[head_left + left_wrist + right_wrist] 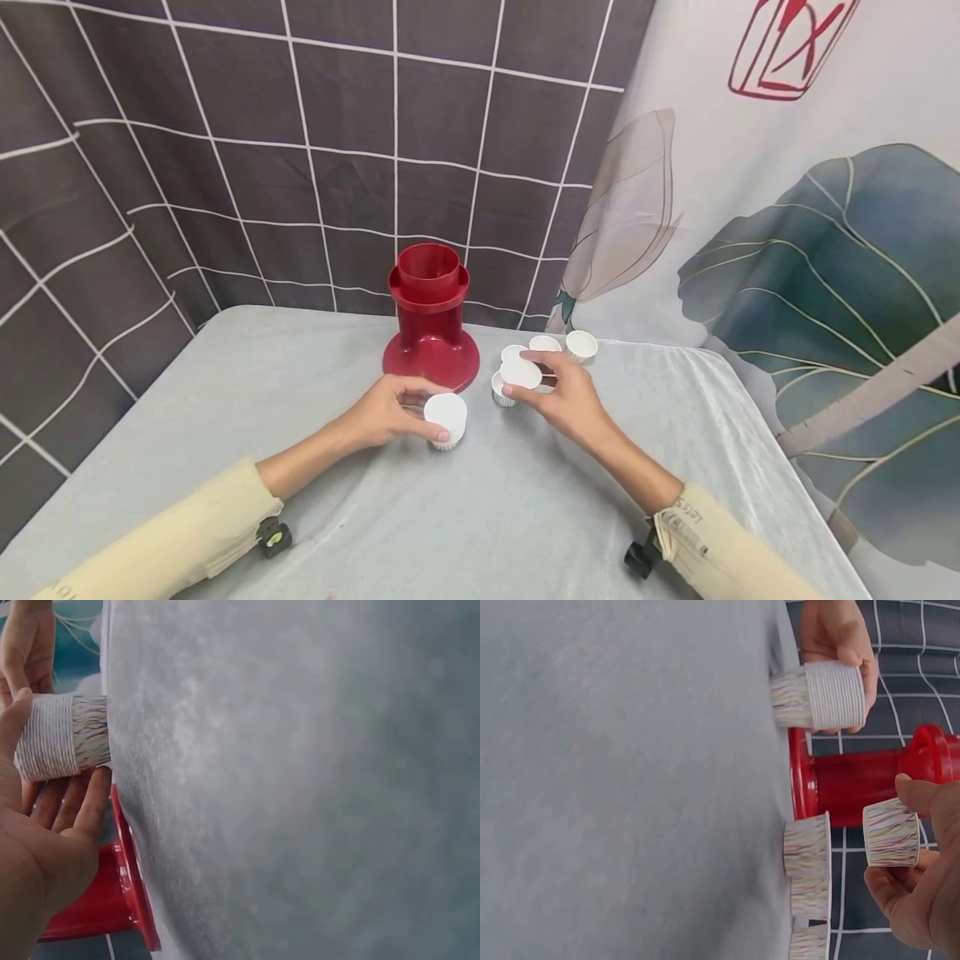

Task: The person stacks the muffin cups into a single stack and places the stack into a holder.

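Dark cloth (345, 108) ruled with white lines hangs behind a table (337, 508) covered in pale grey fabric. Near the table's far edge, roughly midway along it, a red stand (431, 360) rises from a round base; no cup shows in its open top. Just in front of it, the left hand (397, 410) curls thumb and fingers round an upright stack of paper cups (64, 736), spread only as wide as the stack; whether its base rests on the fabric is hard to tell. The right hand (564, 396) pinches a lone cup (892, 834) between thumb and fingertips, lifted clear of the fabric. Beneath and beyond it are the standing cups (582, 346), right of the stand toward the far right corner; at least four show, and the hand may hide others.

Judging by how things lie, the work looks partway: many rims are nested in the stack, while the standing cups are outside it. The lone cup is neither nested nor set down.
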A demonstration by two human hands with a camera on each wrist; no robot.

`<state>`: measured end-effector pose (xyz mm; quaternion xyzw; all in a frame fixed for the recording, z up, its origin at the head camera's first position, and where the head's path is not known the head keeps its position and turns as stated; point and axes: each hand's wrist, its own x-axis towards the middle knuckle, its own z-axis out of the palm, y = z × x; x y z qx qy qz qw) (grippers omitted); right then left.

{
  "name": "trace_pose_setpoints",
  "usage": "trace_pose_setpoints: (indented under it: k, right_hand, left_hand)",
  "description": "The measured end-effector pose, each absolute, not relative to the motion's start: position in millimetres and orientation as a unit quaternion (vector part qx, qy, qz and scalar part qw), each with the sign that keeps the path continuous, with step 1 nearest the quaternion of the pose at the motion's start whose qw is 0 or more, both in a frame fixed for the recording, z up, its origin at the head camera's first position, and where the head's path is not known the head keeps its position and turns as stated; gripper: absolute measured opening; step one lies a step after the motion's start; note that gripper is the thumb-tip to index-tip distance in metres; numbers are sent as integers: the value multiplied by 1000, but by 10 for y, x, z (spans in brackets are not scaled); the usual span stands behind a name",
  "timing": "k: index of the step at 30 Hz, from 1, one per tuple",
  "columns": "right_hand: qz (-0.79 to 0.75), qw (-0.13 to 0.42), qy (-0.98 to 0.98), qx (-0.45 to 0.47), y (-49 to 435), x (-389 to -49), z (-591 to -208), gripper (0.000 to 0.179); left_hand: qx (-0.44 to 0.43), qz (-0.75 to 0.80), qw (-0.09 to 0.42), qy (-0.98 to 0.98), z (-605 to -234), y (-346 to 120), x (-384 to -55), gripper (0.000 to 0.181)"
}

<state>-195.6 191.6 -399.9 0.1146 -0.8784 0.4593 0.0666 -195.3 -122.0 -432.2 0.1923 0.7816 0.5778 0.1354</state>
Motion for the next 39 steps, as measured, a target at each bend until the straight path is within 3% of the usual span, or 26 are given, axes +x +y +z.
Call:
trace_pose_setpoints:
  k: [39]
  right_hand:
    - [510,8,-843,169,1379,-1844,-3957,60]
  left_hand:
    - [221,576,128,776,-4344,-1217,-1954,54]
